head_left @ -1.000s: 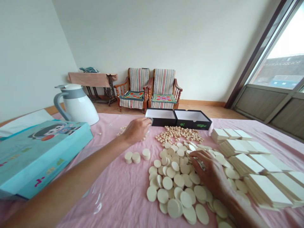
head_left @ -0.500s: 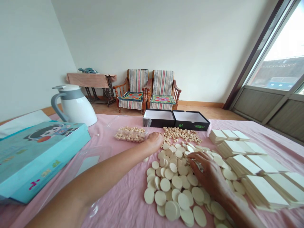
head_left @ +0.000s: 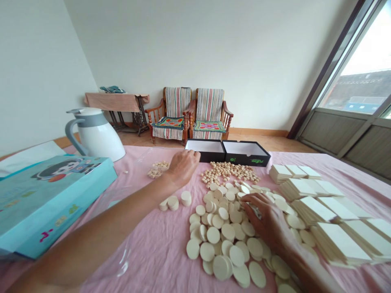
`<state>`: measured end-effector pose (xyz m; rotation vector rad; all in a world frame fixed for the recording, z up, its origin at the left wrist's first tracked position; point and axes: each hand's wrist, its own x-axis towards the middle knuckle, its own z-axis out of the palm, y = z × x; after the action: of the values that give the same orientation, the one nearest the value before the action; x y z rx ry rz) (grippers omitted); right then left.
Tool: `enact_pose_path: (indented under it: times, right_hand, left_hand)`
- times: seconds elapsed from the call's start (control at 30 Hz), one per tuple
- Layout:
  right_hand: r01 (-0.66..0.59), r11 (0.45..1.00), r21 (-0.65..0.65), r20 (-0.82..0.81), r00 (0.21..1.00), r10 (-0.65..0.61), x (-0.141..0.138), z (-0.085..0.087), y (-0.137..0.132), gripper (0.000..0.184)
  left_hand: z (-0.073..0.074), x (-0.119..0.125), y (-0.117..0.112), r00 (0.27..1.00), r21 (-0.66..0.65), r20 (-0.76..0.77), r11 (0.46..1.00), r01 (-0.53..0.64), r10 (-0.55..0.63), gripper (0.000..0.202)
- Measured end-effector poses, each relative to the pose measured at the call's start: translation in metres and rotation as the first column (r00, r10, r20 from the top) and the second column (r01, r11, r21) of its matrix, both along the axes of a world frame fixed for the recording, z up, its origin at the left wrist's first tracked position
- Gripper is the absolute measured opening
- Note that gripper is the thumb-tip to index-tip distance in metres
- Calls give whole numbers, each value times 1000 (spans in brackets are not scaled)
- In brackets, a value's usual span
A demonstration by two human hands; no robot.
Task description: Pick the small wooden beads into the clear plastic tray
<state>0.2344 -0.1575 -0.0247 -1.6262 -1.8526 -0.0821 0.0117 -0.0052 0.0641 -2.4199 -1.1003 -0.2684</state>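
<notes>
My left hand point(head_left: 183, 165) hovers with curled fingers above the pink cloth, between a clear bag of small wooden beads point(head_left: 157, 169) and a loose heap of the same beads point(head_left: 229, 171). What its fingers hold, if anything, is hidden. My right hand point(head_left: 265, 217) lies with fingers stretched flat on a wide pile of cream round discs point(head_left: 218, 234). A few short stacks of discs point(head_left: 174, 202) stand apart, just below my left hand.
An open black box point(head_left: 227, 151) sits behind the beads. Stacks of cream rectangular cards point(head_left: 320, 207) fill the right side. At the left are a white jug point(head_left: 94, 134) and a blue printed box point(head_left: 45, 195). Two striped wooden chairs point(head_left: 191, 116) stand at the wall.
My left hand went from the bag right to the loose bead heap, then came back up and left near the bag. The right hand stayed on the discs.
</notes>
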Motion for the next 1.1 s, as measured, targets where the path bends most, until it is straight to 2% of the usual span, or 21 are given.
enact_pose_path:
  times: [0.1, 0.17, 0.27, 0.37, 0.47, 0.6, 0.73, 0.87, 0.93, 1.03, 1.1]
  right_hand:
    - [4, 1000, -1, 1, 1000, -4, -1, -1, 1, 19]
    - [2, 1000, 2, 3, 1000, -2, -2, -2, 1, 20]
    - [-4, 1000, 9, 8, 1000, 4, -2, -2, 1, 21]
    - [0, 1000, 18, 7, 1000, 0, -2, 0, 0, 21]
    - [14, 999, 33, 0, 1000, -14, 0, 3, -1, 22]
    - [22, 999, 33, -20, 1000, -21, 1, 7, -2, 22]
    - [17, 999, 27, -24, 1000, -16, 2, 6, -1, 23]
    - [21, 999, 35, -11, 1000, -21, 2, 4, -1, 22]
    - [29, 999, 38, -6, 1000, -29, 2, 4, -1, 22]
    - [29, 999, 35, -5, 1000, -29, 1, 4, -1, 22]
    - [23, 999, 32, -6, 1000, -23, 1, 4, -2, 22]
  left_hand:
    - [6, -12, 10, 998, 72, 51, 997, 15, -19, 14]
    - [2, -10, 10, 992, 26, 86, 996, 88, -90, 15]
    - [-16, 4, 5, 979, -187, 94, 963, 197, -182, 18]
    - [-39, 23, 4, 973, -382, 29, 897, 222, -229, 20]
    - [-57, 36, 10, 978, -440, -17, 880, 178, -206, 21]
    - [-65, 43, 18, 983, -429, -22, 890, 154, -181, 21]
    - [-65, 44, 18, 984, -427, -26, 892, 147, -175, 19]
    - [-62, 41, 9, 986, -412, -21, 900, 140, -163, 20]
    - [-54, 36, 0, 984, -378, -18, 913, 155, -175, 22]
    - [-33, 22, -11, 982, -270, -15, 947, 175, -186, 22]
    - [-17, 10, -13, 990, -190, -17, 973, 132, -137, 20]
